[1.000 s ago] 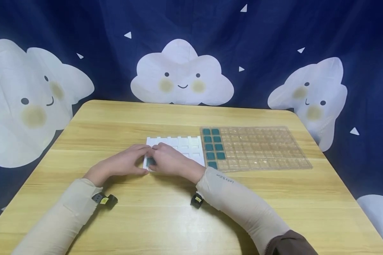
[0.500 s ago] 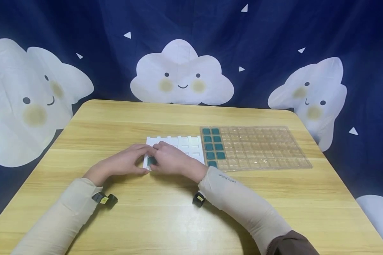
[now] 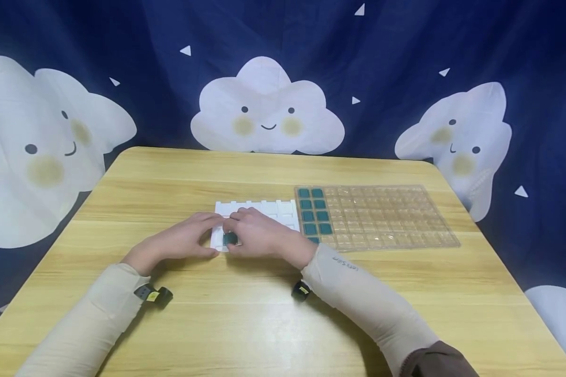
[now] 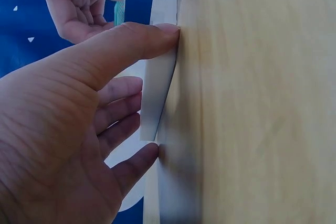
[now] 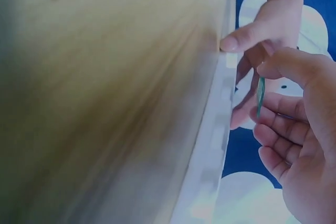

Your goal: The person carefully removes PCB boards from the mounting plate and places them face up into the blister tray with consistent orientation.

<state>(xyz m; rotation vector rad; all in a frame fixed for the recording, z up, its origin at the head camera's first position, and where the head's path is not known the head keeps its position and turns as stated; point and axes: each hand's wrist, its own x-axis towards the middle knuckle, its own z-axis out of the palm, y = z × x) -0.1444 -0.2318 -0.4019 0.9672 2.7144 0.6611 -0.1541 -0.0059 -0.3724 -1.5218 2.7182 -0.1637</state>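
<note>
A white tray [image 3: 283,208] with rows of shallow square pockets lies on the table. My left hand [image 3: 184,238] holds its left end, the thumb [image 4: 157,34] pressed to the near edge and the other fingers around the far side. Between thumb and fingers my right hand [image 3: 259,233] pinches a thin dark green square chip [image 3: 230,238]. Both wrist views show the chip [image 5: 260,97] edge-on, with a gap between it and the tray [image 4: 157,93]. My right hand covers much of the tray's middle in the head view.
Right of the white tray lies a clear plastic tray [image 3: 382,214] with many small pockets. Several green chips [image 3: 308,215] fill its two left columns; my right forearm partly hides the nearest one. A dark blue curtain with clouds hangs behind the table [image 3: 193,335].
My right hand has moved slightly right, and the green chip has shifted right with it, showing more of its face. The left hand stays at the white tray's left end.
</note>
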